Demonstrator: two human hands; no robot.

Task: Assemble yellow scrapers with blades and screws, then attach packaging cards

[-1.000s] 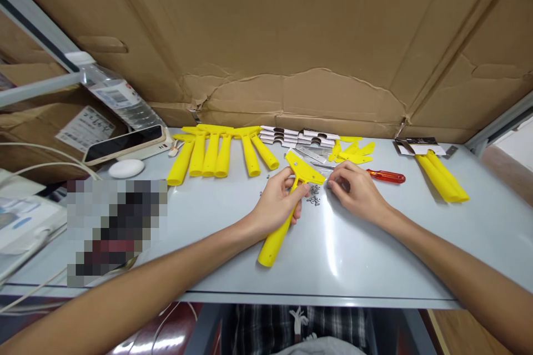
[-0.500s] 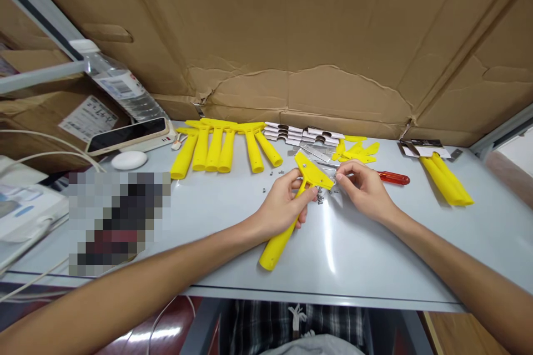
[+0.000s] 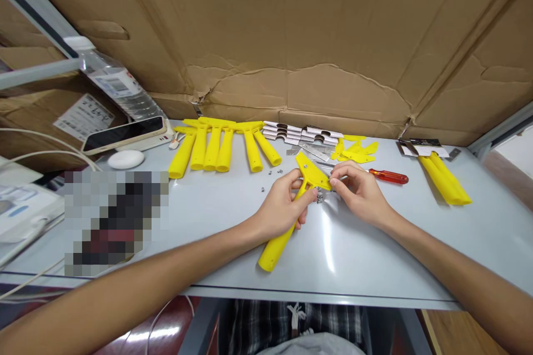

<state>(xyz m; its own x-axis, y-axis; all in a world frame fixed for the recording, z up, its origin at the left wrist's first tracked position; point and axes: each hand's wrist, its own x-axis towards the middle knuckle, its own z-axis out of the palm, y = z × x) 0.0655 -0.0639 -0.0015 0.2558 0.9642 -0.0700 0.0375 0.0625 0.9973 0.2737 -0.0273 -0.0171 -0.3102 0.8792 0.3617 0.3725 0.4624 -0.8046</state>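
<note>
My left hand (image 3: 285,199) is wrapped round the neck of a yellow plastic scraper (image 3: 277,245), its head up and the hollow handle end pointing down toward me. One screw shows in the upper left of the head. My right hand (image 3: 360,191) is closed in a pinch against the head's right corner; whatever is between the fingertips is too small to make out. Loose screws (image 3: 320,198) lie on the table just under the head. Behind my right hand rests a screwdriver with a red handle (image 3: 389,176), its shaft partly hidden by the fingers.
Several yellow scraper handles (image 3: 225,150) stand in a row at the back left. White card sleeves (image 3: 283,132), metal blades (image 3: 314,151) and flat yellow pieces (image 3: 358,152) lie behind my hands. Packaged yellow handles (image 3: 445,180) lie right. A phone (image 3: 122,136) and bottle (image 3: 116,86) are left.
My right hand has moved slightly left, bringing its pinched fingertips up to the corner of the scraper head. My left hand keeps its hold on the scraper.
</note>
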